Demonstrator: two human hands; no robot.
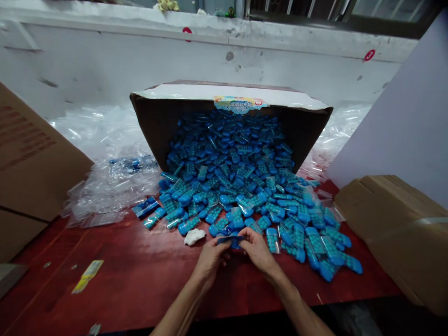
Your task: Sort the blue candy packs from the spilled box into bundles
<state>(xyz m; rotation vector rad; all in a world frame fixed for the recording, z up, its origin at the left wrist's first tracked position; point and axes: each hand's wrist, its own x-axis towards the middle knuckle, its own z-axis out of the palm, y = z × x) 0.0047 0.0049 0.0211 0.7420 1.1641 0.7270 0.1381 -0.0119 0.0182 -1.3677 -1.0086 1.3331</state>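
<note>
Before the open, white-topped cardboard box (150, 122), the left hand (212, 255) and right hand (258, 248) pinch a flat dark-blue piece (231, 239) by its edges; glossy red tabletop (140, 280) spreads wide front-left.

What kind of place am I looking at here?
Probably a small packing workshop: a tipped cardboard box spills many blue packets onto a red table, with heaps of clear plastic beside it.
</note>
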